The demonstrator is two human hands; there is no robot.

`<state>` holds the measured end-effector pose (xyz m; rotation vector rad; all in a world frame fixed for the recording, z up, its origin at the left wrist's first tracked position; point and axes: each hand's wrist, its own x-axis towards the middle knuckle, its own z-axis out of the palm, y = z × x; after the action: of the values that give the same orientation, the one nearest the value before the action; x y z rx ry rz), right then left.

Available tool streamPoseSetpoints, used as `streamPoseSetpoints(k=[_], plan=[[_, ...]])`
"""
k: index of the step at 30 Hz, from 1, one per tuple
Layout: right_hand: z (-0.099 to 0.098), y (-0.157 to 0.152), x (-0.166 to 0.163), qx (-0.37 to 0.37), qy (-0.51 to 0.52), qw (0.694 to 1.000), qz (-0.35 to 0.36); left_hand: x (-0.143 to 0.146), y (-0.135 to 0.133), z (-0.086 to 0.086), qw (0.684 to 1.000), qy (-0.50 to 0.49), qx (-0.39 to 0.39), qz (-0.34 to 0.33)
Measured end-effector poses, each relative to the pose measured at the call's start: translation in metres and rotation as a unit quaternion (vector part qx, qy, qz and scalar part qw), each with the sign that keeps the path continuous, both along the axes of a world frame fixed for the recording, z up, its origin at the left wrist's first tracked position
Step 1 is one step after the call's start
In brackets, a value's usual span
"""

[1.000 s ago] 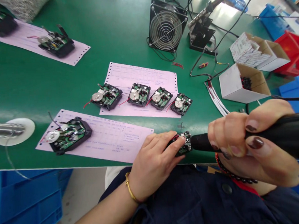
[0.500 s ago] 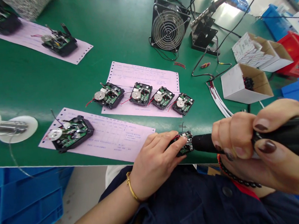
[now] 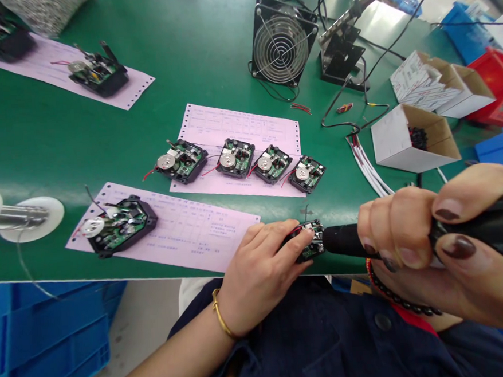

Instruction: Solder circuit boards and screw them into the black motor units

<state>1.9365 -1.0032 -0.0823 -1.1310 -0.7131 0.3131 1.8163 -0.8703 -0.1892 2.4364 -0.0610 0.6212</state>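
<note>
My left hand (image 3: 257, 274) grips a small black circuit module (image 3: 310, 243) at the near edge of the green table (image 3: 190, 55); a red wire runs over its top. My right hand (image 3: 445, 244) is wrapped round a black power tool (image 3: 410, 236), whose tip touches the module's right side. A row of several similar modules (image 3: 236, 161) with round silver discs lies on a pink paper sheet (image 3: 238, 126) just beyond. A larger module (image 3: 116, 225) rests on another pink sheet to the left.
A small black fan (image 3: 282, 40) and a black stand (image 3: 340, 53) sit at the back. Open cardboard boxes (image 3: 411, 137) and white wires (image 3: 368, 171) lie at right. Blue crates (image 3: 42, 341) are below the table edge. A white lamp base (image 3: 29, 218) is at left.
</note>
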Motion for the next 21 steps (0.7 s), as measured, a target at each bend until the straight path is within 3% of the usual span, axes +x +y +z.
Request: streamPoseSetpoints(k=[14, 21], plan=[[-0.008, 0.003, 0.004, -0.008, -0.023, 0.999, 0.034, 0.000, -0.001, 0.001, 1.000, -0.008, 0.018, 0.000], [0.005, -0.013, 0.001, -0.014, 0.002, 1.000, -0.021, 0.001, -0.001, -0.001, 1.000, 0.003, 0.012, 0.021]])
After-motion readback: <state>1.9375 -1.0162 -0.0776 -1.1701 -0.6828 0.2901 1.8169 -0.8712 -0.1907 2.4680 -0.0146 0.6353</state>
